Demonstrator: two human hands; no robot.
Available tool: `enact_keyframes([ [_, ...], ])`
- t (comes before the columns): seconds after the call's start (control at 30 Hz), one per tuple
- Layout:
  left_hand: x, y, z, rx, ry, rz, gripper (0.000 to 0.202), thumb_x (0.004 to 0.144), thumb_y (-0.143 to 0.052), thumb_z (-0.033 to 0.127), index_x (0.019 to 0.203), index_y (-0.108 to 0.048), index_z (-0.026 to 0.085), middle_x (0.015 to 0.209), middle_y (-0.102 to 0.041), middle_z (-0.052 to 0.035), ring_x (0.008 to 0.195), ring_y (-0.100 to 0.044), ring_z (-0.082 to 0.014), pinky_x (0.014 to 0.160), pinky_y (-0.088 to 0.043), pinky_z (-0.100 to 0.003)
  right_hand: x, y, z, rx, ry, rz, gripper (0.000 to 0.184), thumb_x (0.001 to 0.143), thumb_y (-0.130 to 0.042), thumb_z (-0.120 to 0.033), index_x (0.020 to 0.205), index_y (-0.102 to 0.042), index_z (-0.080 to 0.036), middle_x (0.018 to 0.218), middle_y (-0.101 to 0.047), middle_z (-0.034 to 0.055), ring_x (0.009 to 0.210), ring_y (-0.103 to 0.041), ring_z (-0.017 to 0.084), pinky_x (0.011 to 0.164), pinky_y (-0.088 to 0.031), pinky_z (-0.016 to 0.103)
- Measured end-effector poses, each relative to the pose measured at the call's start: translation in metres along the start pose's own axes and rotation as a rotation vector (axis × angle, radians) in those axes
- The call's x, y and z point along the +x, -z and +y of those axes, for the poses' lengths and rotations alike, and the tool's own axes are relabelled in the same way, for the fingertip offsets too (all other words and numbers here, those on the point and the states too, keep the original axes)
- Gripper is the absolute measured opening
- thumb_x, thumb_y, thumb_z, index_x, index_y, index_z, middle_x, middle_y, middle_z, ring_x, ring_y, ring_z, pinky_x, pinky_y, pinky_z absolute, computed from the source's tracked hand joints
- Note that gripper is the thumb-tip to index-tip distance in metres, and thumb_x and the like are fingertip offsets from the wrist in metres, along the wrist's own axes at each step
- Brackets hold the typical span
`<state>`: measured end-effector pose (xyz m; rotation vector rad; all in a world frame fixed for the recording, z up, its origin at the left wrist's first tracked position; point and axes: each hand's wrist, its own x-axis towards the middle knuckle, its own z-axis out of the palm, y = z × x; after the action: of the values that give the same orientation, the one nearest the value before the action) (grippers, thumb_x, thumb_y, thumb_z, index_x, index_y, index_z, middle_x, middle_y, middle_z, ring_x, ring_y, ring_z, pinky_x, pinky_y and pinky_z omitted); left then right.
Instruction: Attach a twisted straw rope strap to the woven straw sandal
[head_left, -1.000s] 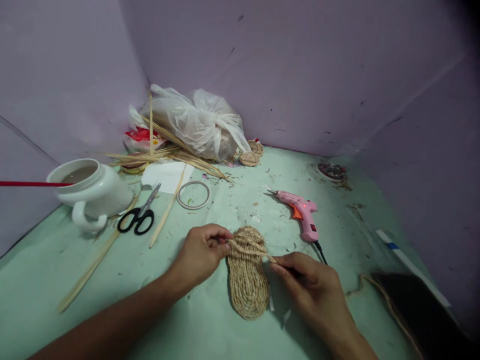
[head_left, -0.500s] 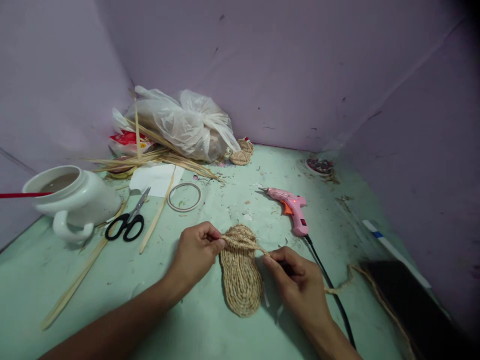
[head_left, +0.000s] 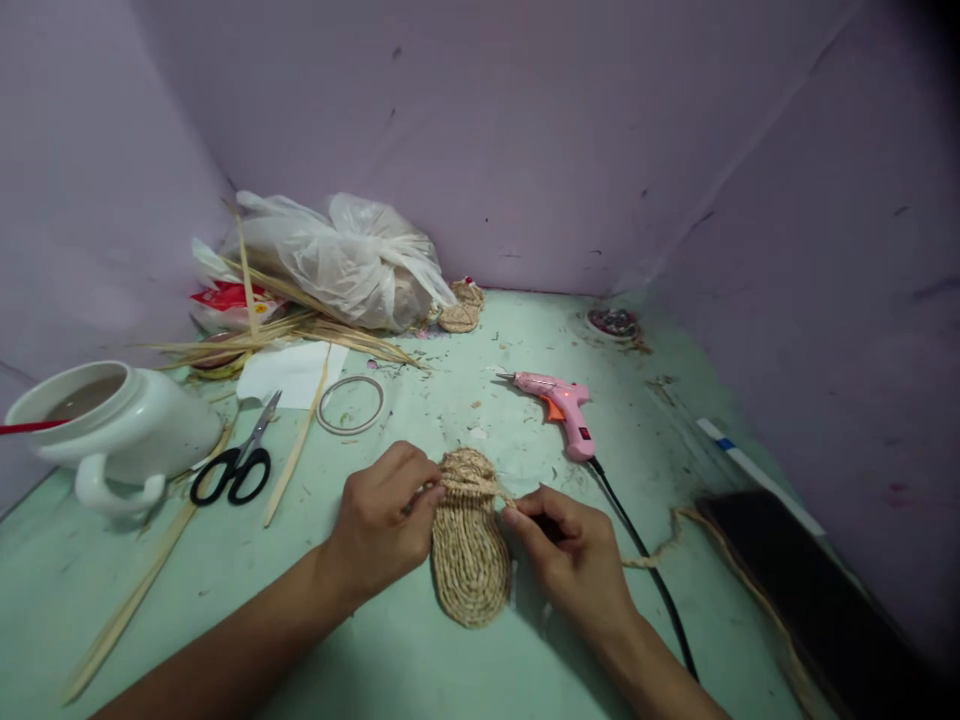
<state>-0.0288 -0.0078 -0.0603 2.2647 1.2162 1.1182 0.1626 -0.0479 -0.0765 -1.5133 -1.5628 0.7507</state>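
A small woven straw sandal sole lies flat on the green table, toe end away from me. A braided straw strap runs across its front part. My left hand pinches the strap's left end at the sole's edge. My right hand pinches the strap on the right side, and the braid's loose tail trails off to the right behind it. Both hands are closed on the braid.
A pink glue gun with a black cord lies behind the sole. Black scissors, a tape ring, straw strips and a white pot sit at the left. A plastic bag is at the back, a dark object at the right.
The view has swung right, so everything has slid left in the picture. My hands have drawn slightly closer together on the strap, which now lies tighter across the sole.
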Motion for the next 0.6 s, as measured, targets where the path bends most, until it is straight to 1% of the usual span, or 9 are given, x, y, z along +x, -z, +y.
enact_keyframes([
  [0.07, 0.0, -0.001, 0.002, 0.059, -0.013, 0.018, 0.009, 0.076, -0.05, 0.011, 0.069, -0.055, 0.016, 0.067, -0.053, -0.0017, 0.06, -0.05, -0.0113, 0.055, -0.039, -0.023, -0.001, 0.0, 0.0, -0.029, 0.021, -0.021, 0.022, 0.078, -0.055, -0.027, 0.061, -0.059, -0.015, 0.052, -0.056, -0.0002, 0.048, -0.047, 0.011, 0.046, -0.037, 0.023],
  [0.17, -0.001, -0.006, 0.005, 0.142, 0.017, 0.06, 0.01, 0.075, -0.052, 0.014, 0.067, -0.054, 0.017, 0.06, -0.052, 0.0006, 0.051, -0.047, -0.0097, 0.049, -0.036, -0.022, -0.002, 0.0, -0.001, -0.086, 0.053, -0.038, 0.021, 0.078, -0.054, -0.026, 0.061, -0.06, -0.015, 0.051, -0.055, -0.0001, 0.049, -0.046, 0.011, 0.047, -0.036, 0.023],
  [0.3, -0.002, -0.011, 0.007, 0.193, 0.048, 0.091, 0.011, 0.076, -0.052, 0.017, 0.065, -0.055, 0.017, 0.055, -0.052, 0.002, 0.048, -0.046, -0.0092, 0.049, -0.037, -0.021, -0.003, 0.0, -0.001, -0.096, 0.067, -0.041, 0.02, 0.079, -0.053, -0.025, 0.063, -0.061, -0.016, 0.053, -0.056, 0.0001, 0.051, -0.047, 0.011, 0.047, -0.037, 0.023],
  [0.43, -0.001, -0.011, 0.006, 0.163, 0.033, 0.091, 0.009, 0.077, -0.05, 0.015, 0.069, -0.055, 0.018, 0.06, -0.056, 0.0008, 0.053, -0.05, -0.0105, 0.052, -0.039, -0.022, -0.003, -0.001, -0.001, -0.063, 0.039, -0.038, 0.02, 0.079, -0.053, -0.025, 0.062, -0.061, -0.016, 0.053, -0.057, 0.0003, 0.051, -0.048, 0.011, 0.048, -0.037, 0.023],
  [0.53, 0.001, -0.01, 0.004, 0.144, -0.005, 0.057, 0.004, 0.076, -0.052, 0.014, 0.076, -0.055, 0.017, 0.066, -0.056, -0.0005, 0.054, -0.05, -0.0105, 0.051, -0.04, -0.021, -0.002, -0.002, 0.0, -0.014, 0.003, -0.007, 0.021, 0.079, -0.053, -0.026, 0.062, -0.059, -0.016, 0.053, -0.056, -0.0006, 0.05, -0.047, 0.011, 0.048, -0.037, 0.023],
  [0.6, 0.001, -0.009, 0.002, 0.14, -0.017, 0.037, 0.007, 0.076, -0.054, 0.013, 0.082, -0.054, 0.016, 0.068, -0.056, -0.0012, 0.055, -0.05, -0.0101, 0.051, -0.041, -0.021, -0.001, -0.002, 0.0, 0.011, -0.015, 0.006, 0.02, 0.079, -0.053, -0.026, 0.062, -0.059, -0.016, 0.053, -0.055, -0.0012, 0.049, -0.046, 0.011, 0.047, -0.037, 0.023],
])
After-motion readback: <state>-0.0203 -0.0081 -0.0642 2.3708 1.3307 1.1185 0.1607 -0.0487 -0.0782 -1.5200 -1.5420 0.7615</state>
